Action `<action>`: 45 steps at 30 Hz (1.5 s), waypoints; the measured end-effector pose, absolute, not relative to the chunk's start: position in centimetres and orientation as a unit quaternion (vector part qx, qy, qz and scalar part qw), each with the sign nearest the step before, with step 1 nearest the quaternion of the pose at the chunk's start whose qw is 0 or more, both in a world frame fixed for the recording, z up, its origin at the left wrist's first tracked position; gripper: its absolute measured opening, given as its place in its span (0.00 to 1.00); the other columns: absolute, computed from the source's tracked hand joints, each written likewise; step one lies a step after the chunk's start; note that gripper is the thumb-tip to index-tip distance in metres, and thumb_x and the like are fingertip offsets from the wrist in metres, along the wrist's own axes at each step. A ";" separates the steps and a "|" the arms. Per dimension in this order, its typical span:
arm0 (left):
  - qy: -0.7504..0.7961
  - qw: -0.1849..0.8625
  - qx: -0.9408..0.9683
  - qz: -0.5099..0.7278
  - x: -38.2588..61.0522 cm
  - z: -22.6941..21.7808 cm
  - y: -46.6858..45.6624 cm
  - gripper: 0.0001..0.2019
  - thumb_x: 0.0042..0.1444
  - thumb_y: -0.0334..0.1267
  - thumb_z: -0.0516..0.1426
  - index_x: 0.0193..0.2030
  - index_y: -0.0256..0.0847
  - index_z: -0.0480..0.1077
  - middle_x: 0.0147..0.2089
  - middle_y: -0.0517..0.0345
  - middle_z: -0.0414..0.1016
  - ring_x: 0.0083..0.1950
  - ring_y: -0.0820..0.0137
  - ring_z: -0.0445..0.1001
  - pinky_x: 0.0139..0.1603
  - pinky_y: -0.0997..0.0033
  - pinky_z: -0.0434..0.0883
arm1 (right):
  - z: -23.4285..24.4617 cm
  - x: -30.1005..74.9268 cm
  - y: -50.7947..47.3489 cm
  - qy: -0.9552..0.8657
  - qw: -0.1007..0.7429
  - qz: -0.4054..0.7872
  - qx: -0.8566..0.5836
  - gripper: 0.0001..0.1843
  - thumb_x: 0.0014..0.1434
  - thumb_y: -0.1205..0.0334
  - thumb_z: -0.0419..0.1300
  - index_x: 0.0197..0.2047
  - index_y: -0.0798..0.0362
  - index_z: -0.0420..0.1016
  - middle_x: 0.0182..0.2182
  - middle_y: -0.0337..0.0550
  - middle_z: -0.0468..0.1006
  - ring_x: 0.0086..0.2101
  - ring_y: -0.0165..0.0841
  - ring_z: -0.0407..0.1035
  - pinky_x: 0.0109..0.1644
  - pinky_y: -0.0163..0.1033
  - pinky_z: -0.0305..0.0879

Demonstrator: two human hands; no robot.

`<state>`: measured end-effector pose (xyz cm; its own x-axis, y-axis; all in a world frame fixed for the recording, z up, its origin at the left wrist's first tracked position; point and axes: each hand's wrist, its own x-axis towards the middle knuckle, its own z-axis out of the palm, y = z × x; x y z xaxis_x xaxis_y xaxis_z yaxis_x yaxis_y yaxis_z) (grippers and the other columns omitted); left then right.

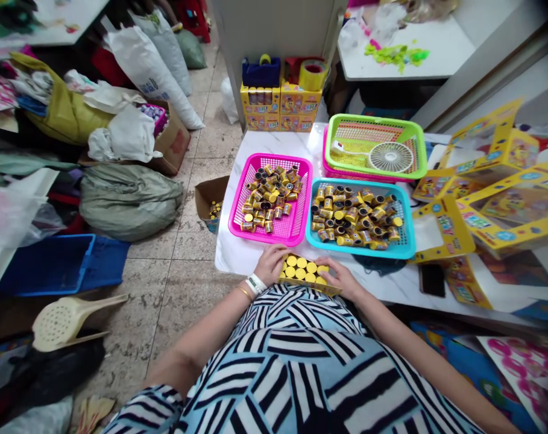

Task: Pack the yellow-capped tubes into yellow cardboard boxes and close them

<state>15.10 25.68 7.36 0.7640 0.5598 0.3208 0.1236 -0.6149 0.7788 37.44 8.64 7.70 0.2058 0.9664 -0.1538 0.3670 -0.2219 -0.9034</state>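
Observation:
Close to my body, at the table's front edge, is a small yellow box (312,286) holding rows of little tubs with round yellow lids (301,273). My left hand (270,265) grips the box's left end, fingers over its far rim. At the right end my right hand (339,276) closes on the box, its fingers by the lids there. Just beyond stand a pink basket (234,212) and a blue basket (412,235), both filled with loose small yellow-and-black tubs.
Behind the blue basket, a green basket (421,144) holds a white fan (391,157). Packed yellow boxes (280,107) stand at the back. Window cartons (504,205) and a phone (432,281) lie right. An open carton (210,196) and a stool (61,322) are on the floor, left.

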 end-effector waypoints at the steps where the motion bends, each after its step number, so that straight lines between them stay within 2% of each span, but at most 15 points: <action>1: 0.194 0.384 0.859 0.277 15.3 7.3 25.8 0.17 0.62 0.30 0.50 0.54 0.41 0.72 0.51 0.47 0.73 0.53 0.64 0.70 0.55 0.54 0.70 | 7.7 37.8 8.9 -0.490 0.376 0.401 -0.677 0.16 0.62 0.53 0.56 0.50 0.48 0.72 0.50 0.46 0.76 0.51 0.40 0.70 0.59 0.50 0.64; 7: 0.192 0.341 0.886 0.250 15.4 7.2 25.1 0.18 0.61 0.30 0.49 0.55 0.40 0.70 0.53 0.49 0.74 0.54 0.62 0.67 0.58 0.51 0.66 | 7.2 38.9 9.8 -0.493 0.352 0.428 -0.670 0.18 0.63 0.53 0.54 0.54 0.48 0.71 0.51 0.45 0.76 0.52 0.40 0.69 0.60 0.50 0.63; 11: 0.226 0.379 0.870 0.219 15.6 7.8 24.5 0.17 0.63 0.33 0.47 0.56 0.40 0.69 0.52 0.48 0.74 0.55 0.62 0.67 0.61 0.51 0.62 | 7.0 38.5 9.3 -0.455 0.370 0.448 -0.675 0.19 0.63 0.51 0.56 0.55 0.47 0.70 0.53 0.45 0.74 0.54 0.40 0.67 0.62 0.51 0.61; 14: 0.242 0.452 0.838 0.189 15.8 7.8 24.9 0.17 0.65 0.40 0.47 0.54 0.39 0.70 0.51 0.46 0.73 0.55 0.61 0.68 0.61 0.52 0.63 | 6.9 38.0 8.8 -0.371 0.427 0.478 -0.672 0.20 0.61 0.49 0.58 0.54 0.46 0.68 0.56 0.46 0.73 0.56 0.40 0.67 0.62 0.51 0.62; 17: 0.266 0.599 0.736 0.170 15.5 7.4 25.4 0.21 0.65 0.48 0.48 0.58 0.41 0.68 0.55 0.46 0.72 0.58 0.60 0.68 0.62 0.53 0.62 | 7.2 38.2 8.4 -0.324 0.447 0.536 -0.639 0.23 0.60 0.49 0.60 0.56 0.45 0.68 0.61 0.46 0.68 0.61 0.40 0.62 0.66 0.51 0.56; 21: 0.251 0.784 0.530 0.205 14.0 7.2 25.5 0.36 0.62 0.59 0.47 0.72 0.44 0.47 0.65 0.44 0.65 0.68 0.56 0.60 0.68 0.49 0.54 | 8.5 40.1 8.1 -0.330 0.405 0.659 -0.540 0.40 0.52 0.54 0.68 0.66 0.42 0.59 0.70 0.41 0.52 0.68 0.42 0.47 0.71 0.51 0.44; 23: 0.235 0.805 0.505 0.204 13.0 7.9 25.2 0.40 0.60 0.62 0.49 0.73 0.45 0.43 0.69 0.45 0.60 0.72 0.56 0.54 0.71 0.49 0.48 | 9.2 41.0 8.1 -0.345 0.378 0.690 -0.511 0.48 0.50 0.56 0.70 0.70 0.41 0.52 0.71 0.39 0.45 0.69 0.41 0.41 0.72 0.50 0.38; 25: 0.245 0.787 0.535 0.187 12.1 8.8 24.6 0.37 0.60 0.59 0.52 0.72 0.47 0.49 0.71 0.47 0.56 0.72 0.56 0.52 0.71 0.51 0.49 | 9.9 41.6 8.0 -0.361 0.360 0.699 -0.501 0.52 0.50 0.57 0.70 0.72 0.41 0.47 0.72 0.38 0.40 0.69 0.40 0.37 0.72 0.51 0.36; 27: 0.293 0.725 0.596 0.184 11.5 9.6 23.9 0.29 0.62 0.53 0.53 0.67 0.46 0.60 0.69 0.47 0.60 0.69 0.57 0.59 0.67 0.54 0.58 | 10.5 41.8 7.9 -0.364 0.357 0.699 -0.502 0.50 0.53 0.56 0.69 0.72 0.40 0.46 0.72 0.37 0.38 0.69 0.40 0.37 0.72 0.52 0.37; 30: 0.366 0.592 0.691 0.194 11.4 9.7 23.2 0.17 0.62 0.46 0.55 0.53 0.41 0.73 0.51 0.47 0.73 0.49 0.65 0.73 0.51 0.62 0.71 | 11.0 41.4 7.7 -0.347 0.371 0.690 -0.516 0.41 0.57 0.51 0.65 0.70 0.39 0.52 0.71 0.37 0.44 0.69 0.40 0.42 0.72 0.53 0.41; 32: 0.364 0.526 0.746 0.187 11.9 9.3 23.0 0.11 0.61 0.42 0.56 0.44 0.40 0.75 0.40 0.53 0.72 0.38 0.69 0.71 0.42 0.67 0.72 | 11.2 41.0 7.6 -0.338 0.383 0.677 -0.530 0.40 0.58 0.48 0.63 0.69 0.39 0.54 0.71 0.38 0.47 0.68 0.41 0.44 0.71 0.53 0.44; 35: 0.323 0.468 0.806 0.165 12.9 8.8 23.5 0.08 0.61 0.39 0.55 0.38 0.40 0.74 0.34 0.56 0.70 0.36 0.71 0.70 0.40 0.70 0.71 | 11.3 40.6 7.3 -0.348 0.385 0.660 -0.543 0.47 0.53 0.44 0.66 0.71 0.42 0.51 0.71 0.40 0.45 0.68 0.42 0.44 0.70 0.55 0.47; 38: 0.296 0.445 0.836 0.126 13.4 9.5 24.4 0.11 0.63 0.37 0.51 0.39 0.40 0.75 0.35 0.54 0.71 0.37 0.69 0.71 0.42 0.69 0.71 | 11.6 41.1 7.3 -0.361 0.388 0.672 -0.517 0.53 0.48 0.43 0.68 0.71 0.44 0.50 0.71 0.43 0.44 0.68 0.44 0.45 0.68 0.56 0.51; 41: 0.266 0.477 0.834 0.077 13.0 11.1 25.1 0.16 0.65 0.37 0.47 0.45 0.40 0.76 0.38 0.53 0.71 0.40 0.68 0.72 0.45 0.68 0.70 | 11.9 41.7 7.4 -0.368 0.380 0.695 -0.487 0.52 0.48 0.48 0.69 0.71 0.43 0.50 0.71 0.43 0.45 0.67 0.44 0.46 0.67 0.56 0.53; 45: 0.227 0.510 0.828 0.053 12.4 12.6 25.4 0.24 0.64 0.53 0.48 0.55 0.38 0.70 0.40 0.51 0.69 0.41 0.65 0.71 0.45 0.65 0.70 | 11.5 41.5 7.5 -0.398 0.351 0.662 -0.529 0.50 0.48 0.55 0.70 0.70 0.42 0.51 0.71 0.42 0.45 0.68 0.42 0.45 0.69 0.56 0.49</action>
